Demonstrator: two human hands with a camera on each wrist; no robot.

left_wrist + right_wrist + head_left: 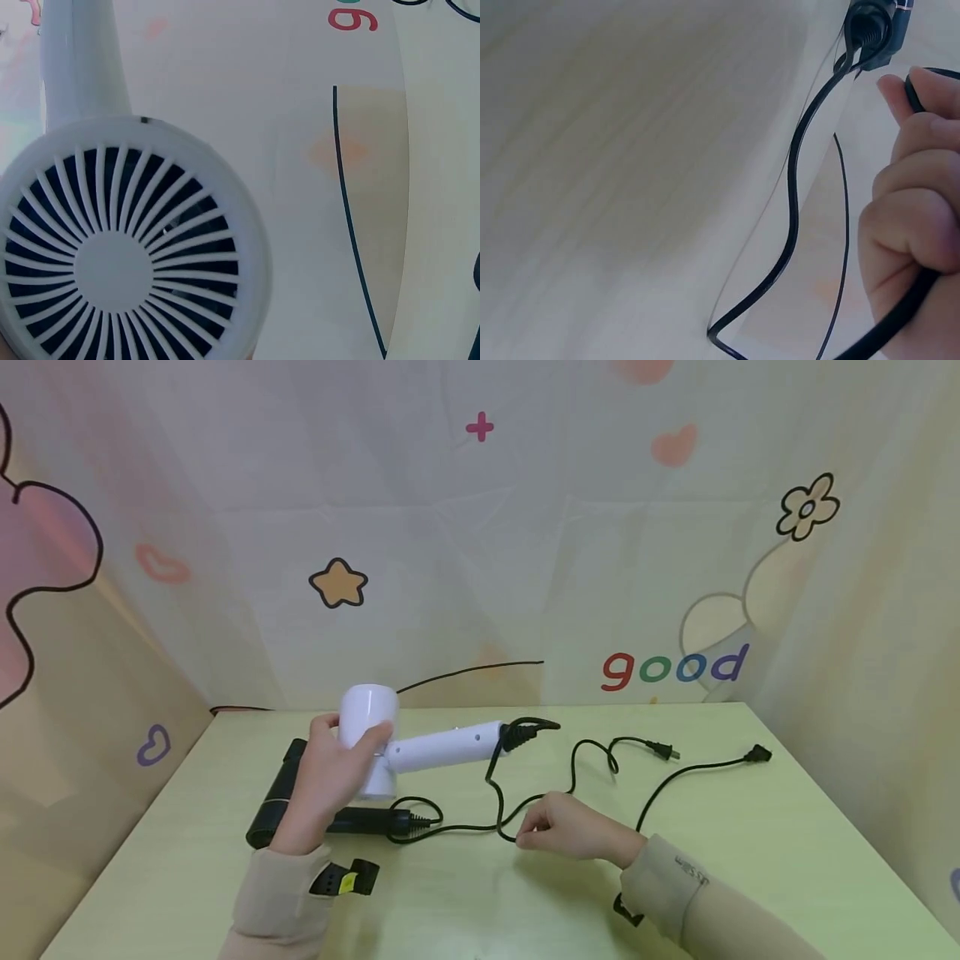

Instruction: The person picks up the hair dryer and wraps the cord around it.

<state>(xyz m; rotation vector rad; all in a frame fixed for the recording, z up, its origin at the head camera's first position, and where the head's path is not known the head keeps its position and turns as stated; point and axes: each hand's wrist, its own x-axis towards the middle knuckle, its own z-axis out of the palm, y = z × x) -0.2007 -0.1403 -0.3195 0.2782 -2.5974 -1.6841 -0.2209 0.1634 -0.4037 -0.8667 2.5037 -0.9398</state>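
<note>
My left hand [337, 768] grips the white hair dryer [450, 747] around its barrel, holding it above the table with the handle pointing right. Its round slatted grille [112, 270] fills the lower left of the left wrist view. A black cord [495, 793] hangs from the handle's end down to my right hand [573, 828]. In the right wrist view, that hand's fingers [911, 225] are curled round the cord. Beneath and beside the left hand lies a black hair dryer [371, 821], partly hidden by the hand and forearm.
The black dryer's cord runs right across the pale green table [450, 910] to a two-pin plug [663, 750]. Farther right lies another black plug [757, 753], its cord passing behind my right wrist. A printed curtain [480, 568] stands behind the table.
</note>
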